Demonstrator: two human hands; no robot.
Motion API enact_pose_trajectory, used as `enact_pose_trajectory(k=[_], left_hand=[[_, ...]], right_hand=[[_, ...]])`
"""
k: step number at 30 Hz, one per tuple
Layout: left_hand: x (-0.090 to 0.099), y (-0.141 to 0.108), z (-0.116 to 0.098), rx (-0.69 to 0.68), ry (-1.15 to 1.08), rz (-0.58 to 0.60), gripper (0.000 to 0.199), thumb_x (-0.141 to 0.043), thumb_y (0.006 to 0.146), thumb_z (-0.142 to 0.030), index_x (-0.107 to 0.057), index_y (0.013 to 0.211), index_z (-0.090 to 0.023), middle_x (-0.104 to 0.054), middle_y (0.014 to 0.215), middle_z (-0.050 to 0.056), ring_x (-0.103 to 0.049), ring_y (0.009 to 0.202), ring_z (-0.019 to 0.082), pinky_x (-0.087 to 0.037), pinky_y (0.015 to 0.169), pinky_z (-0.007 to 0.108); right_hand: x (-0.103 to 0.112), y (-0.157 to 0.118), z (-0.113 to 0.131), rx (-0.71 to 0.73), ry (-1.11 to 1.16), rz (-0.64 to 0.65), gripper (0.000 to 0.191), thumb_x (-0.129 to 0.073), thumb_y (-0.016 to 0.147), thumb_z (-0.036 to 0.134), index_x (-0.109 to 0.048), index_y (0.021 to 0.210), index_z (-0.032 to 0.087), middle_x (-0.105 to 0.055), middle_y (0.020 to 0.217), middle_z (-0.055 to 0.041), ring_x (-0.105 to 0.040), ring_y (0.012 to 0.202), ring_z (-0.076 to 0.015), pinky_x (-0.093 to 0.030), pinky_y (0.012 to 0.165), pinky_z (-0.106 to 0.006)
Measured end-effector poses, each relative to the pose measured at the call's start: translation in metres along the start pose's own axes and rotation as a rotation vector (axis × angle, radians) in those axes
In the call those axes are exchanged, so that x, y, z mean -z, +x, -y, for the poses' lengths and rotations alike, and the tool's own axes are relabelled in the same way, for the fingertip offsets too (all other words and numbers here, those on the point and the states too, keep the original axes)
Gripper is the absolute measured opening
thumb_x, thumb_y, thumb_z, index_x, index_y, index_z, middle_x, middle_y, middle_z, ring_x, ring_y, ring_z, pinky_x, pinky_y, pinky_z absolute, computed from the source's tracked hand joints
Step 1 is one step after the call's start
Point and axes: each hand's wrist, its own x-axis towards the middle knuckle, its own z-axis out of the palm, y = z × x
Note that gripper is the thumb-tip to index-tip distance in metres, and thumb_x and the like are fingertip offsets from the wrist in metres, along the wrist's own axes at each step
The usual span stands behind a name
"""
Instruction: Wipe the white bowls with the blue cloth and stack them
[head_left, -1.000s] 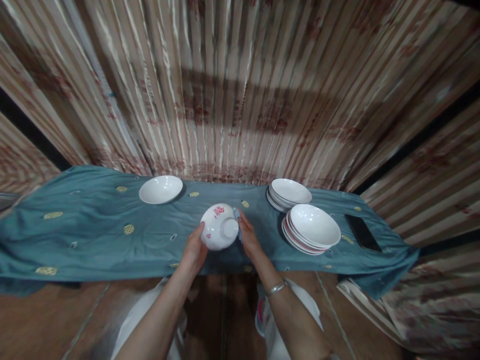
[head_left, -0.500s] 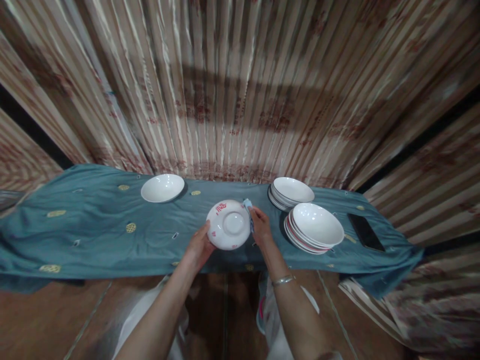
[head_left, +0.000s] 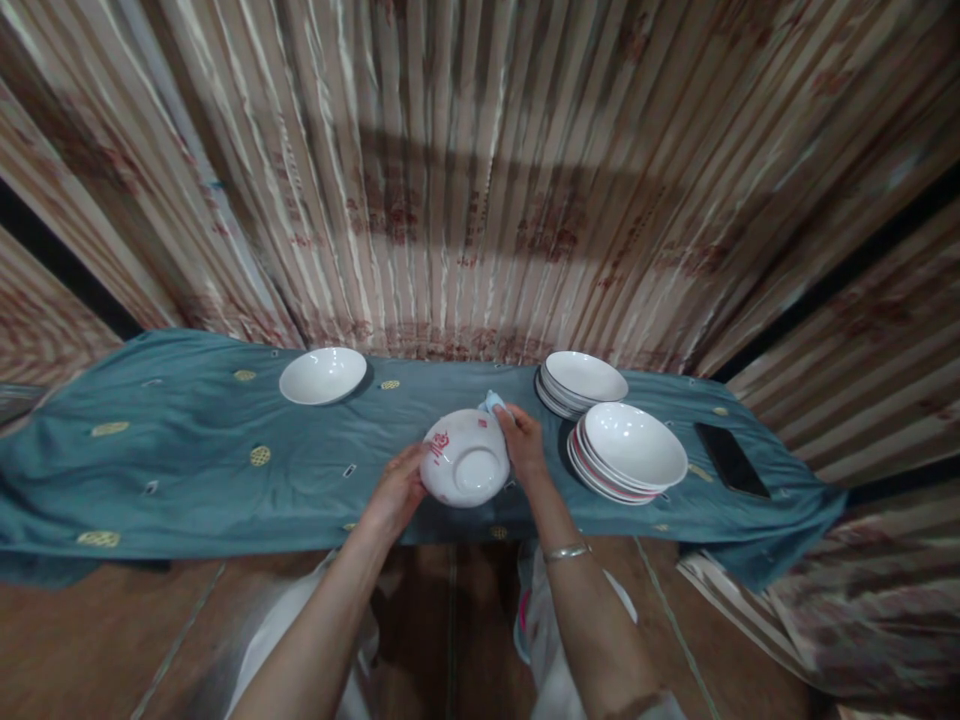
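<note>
A white bowl [head_left: 459,462] with red markings is held above the front of the table, its underside and round foot turned toward me. My left hand [head_left: 399,492] grips its left edge, the fingers partly hidden behind it. At the upper right rim, my right hand [head_left: 520,438] pinches a light blue cloth [head_left: 492,402] against the bowl. Most of the cloth is covered by the hand and the bowl.
On the blue-green tablecloth [head_left: 180,450], a single white bowl [head_left: 324,376] stands at the back left. To the right are one stack of bowls [head_left: 585,378], a nearer stack [head_left: 634,446] and a black phone [head_left: 730,460]. A pleated curtain [head_left: 450,180] hangs behind.
The held bowl has tilted and turned, so its foot sits lower and more of its side shows. My right hand and the cloth have shifted slightly along the rim.
</note>
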Motion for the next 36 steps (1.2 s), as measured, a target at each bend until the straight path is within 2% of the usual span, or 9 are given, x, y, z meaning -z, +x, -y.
enact_pose_trajectory(k=[4,7,12,17,20,23,26,30,36], left_hand=[[-0.003,0.0,0.003,-0.019,-0.036,-0.042,0.032,-0.09,0.04,-0.021,-0.067,0.061,-0.013,-0.072,0.062,0.003,-0.062,0.056,0.011,-0.047,0.058,0.021],[-0.006,0.001,0.006,-0.06,-0.047,-0.058,0.034,-0.09,0.038,-0.024,-0.067,0.061,-0.013,-0.071,0.061,0.002,-0.062,0.054,0.011,-0.047,0.059,0.021],[-0.009,0.002,0.01,-0.102,-0.009,-0.033,0.03,-0.088,0.045,-0.024,-0.069,0.064,-0.013,-0.072,0.063,0.004,-0.062,0.056,0.013,-0.047,0.063,0.025],[-0.009,0.002,0.01,-0.116,-0.003,0.012,0.033,-0.089,0.045,-0.028,-0.071,0.068,-0.013,-0.073,0.065,0.004,-0.064,0.057,0.014,-0.047,0.063,0.025],[-0.009,0.004,0.01,-0.117,-0.028,-0.018,0.033,-0.09,0.042,-0.027,-0.07,0.065,-0.013,-0.072,0.064,0.003,-0.064,0.056,0.013,-0.049,0.063,0.024],[-0.006,0.007,0.01,-0.117,-0.058,-0.07,0.03,-0.089,0.042,-0.023,-0.068,0.062,-0.013,-0.073,0.064,0.003,-0.065,0.056,0.013,-0.05,0.063,0.023],[-0.002,0.008,0.01,-0.086,-0.08,-0.089,0.027,-0.088,0.046,-0.02,-0.068,0.063,-0.012,-0.072,0.064,0.003,-0.064,0.057,0.012,-0.05,0.062,0.022],[0.004,0.012,0.011,-0.021,-0.111,-0.105,0.023,-0.084,0.054,-0.019,-0.069,0.069,-0.011,-0.072,0.066,0.004,-0.065,0.058,0.014,-0.053,0.063,0.025],[0.007,0.02,0.011,0.06,-0.148,-0.122,0.025,-0.068,0.075,-0.024,-0.068,0.096,-0.011,-0.075,0.089,0.011,-0.07,0.088,0.027,-0.056,0.078,0.039]], right_hand=[[0.002,0.001,0.002,0.129,-0.134,0.067,0.036,-0.057,0.081,0.049,-0.074,0.09,0.018,-0.073,0.084,-0.0021,-0.063,0.08,-0.0201,-0.05,0.074,-0.03],[0.001,-0.003,0.007,0.222,-0.27,0.155,0.039,-0.047,0.089,0.046,-0.071,0.107,0.021,-0.073,0.104,-0.0046,-0.065,0.097,-0.022,-0.049,0.089,-0.034],[-0.003,-0.026,0.02,0.427,-0.521,0.252,0.042,-0.036,0.097,0.038,-0.06,0.127,0.023,-0.058,0.136,-0.0065,-0.049,0.129,-0.0206,-0.035,0.111,-0.04],[-0.006,-0.041,0.029,0.529,-0.681,0.345,0.04,-0.037,0.098,0.036,-0.055,0.133,0.028,-0.048,0.146,-0.0029,-0.035,0.14,-0.0203,-0.024,0.117,-0.047],[-0.003,-0.035,0.024,0.494,-0.629,0.383,0.04,-0.037,0.098,0.036,-0.055,0.133,0.029,-0.049,0.145,-0.0022,-0.036,0.14,-0.0196,-0.025,0.117,-0.046],[0.0,-0.025,0.011,0.371,-0.527,0.372,0.043,-0.037,0.097,0.041,-0.053,0.135,0.028,-0.048,0.146,-0.0033,-0.04,0.137,-0.0183,-0.029,0.116,-0.042],[-0.001,-0.022,-0.003,0.274,-0.453,0.331,0.048,-0.034,0.097,0.046,-0.052,0.136,0.026,-0.048,0.145,-0.0039,-0.039,0.138,-0.0176,-0.029,0.116,-0.041],[-0.004,-0.025,-0.011,0.244,-0.401,0.274,0.049,-0.033,0.096,0.05,-0.052,0.135,0.028,-0.047,0.146,-0.0028,-0.037,0.139,-0.0172,-0.026,0.117,-0.041],[-0.01,-0.033,-0.017,0.19,-0.41,0.223,0.056,-0.028,0.096,0.053,-0.043,0.142,0.025,-0.037,0.152,-0.0052,-0.028,0.143,-0.0179,-0.022,0.119,-0.042]])
